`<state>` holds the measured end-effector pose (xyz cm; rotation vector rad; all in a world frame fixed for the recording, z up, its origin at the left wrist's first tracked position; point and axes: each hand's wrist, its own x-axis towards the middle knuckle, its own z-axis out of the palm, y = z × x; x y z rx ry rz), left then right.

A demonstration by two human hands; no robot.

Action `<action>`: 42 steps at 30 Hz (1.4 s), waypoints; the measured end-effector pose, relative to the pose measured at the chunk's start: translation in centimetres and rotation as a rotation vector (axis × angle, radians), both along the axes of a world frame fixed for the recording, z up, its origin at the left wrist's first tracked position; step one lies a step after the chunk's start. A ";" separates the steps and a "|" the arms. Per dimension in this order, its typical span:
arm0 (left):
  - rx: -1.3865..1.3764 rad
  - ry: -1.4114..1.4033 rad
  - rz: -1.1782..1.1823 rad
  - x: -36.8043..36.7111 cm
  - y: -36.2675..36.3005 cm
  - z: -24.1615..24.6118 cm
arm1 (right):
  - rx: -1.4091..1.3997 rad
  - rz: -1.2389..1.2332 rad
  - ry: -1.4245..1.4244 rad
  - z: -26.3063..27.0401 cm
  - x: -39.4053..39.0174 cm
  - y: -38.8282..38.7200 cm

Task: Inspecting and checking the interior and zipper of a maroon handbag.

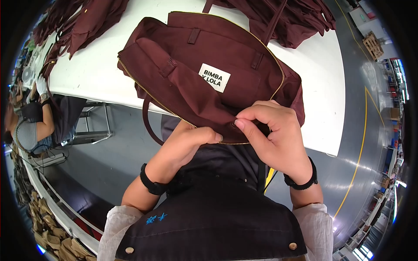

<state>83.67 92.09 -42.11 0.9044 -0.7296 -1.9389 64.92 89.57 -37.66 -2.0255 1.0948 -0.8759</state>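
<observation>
A maroon fabric handbag point(225, 42) lies on the white table before me, its mouth spread wide along a gold-toothed zipper point(156, 101). Inside, a white Bimba y Lola label point(214, 77) is stitched to the lining. My left hand point(196, 137) grips the near rim at the zipper, thumb on the inner side and the other fingers hidden beneath. Between thumb and forefinger my right hand point(271, 130) pinches a fold of the lining close to that rim. A loop handle point(148, 120) hangs off the bag's left side, over the table edge.
More maroon bags point(94, 26) are heaped at the table's far left, and another pile point(294, 23) sits at the far right. A seated person point(36, 120) works at the left beside a metal-framed stool point(98, 122). Tan pieces point(52, 228) lie at lower left. The white table point(323, 98) ends at right.
</observation>
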 end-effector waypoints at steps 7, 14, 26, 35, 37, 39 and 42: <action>0.012 0.079 0.032 -1.3 -0.6 -0.9 | 0.072 -0.110 -0.094 -0.1 -0.1 -0.1; -0.149 -0.014 0.087 -1.9 0.1 -1.3 | 0.445 -0.071 -0.310 0.5 -0.7 -0.7; -0.463 -0.190 0.141 -1.8 -0.2 -2.2 | 0.595 0.060 -0.275 1.1 -1.7 -1.0; -0.527 -0.198 0.171 -2.7 -0.4 -1.6 | 0.769 0.079 -0.363 1.6 -2.5 -1.1; -0.535 -0.214 0.170 -2.7 -0.4 -1.7 | 0.777 0.066 -0.360 1.6 -2.5 -1.0; -0.541 -0.229 0.171 -2.7 -0.3 -1.9 | 0.786 0.054 -0.356 1.7 -2.5 -1.1; -0.542 -0.226 0.195 -2.7 -0.3 -1.8 | 0.788 0.049 -0.342 1.6 -2.4 -1.2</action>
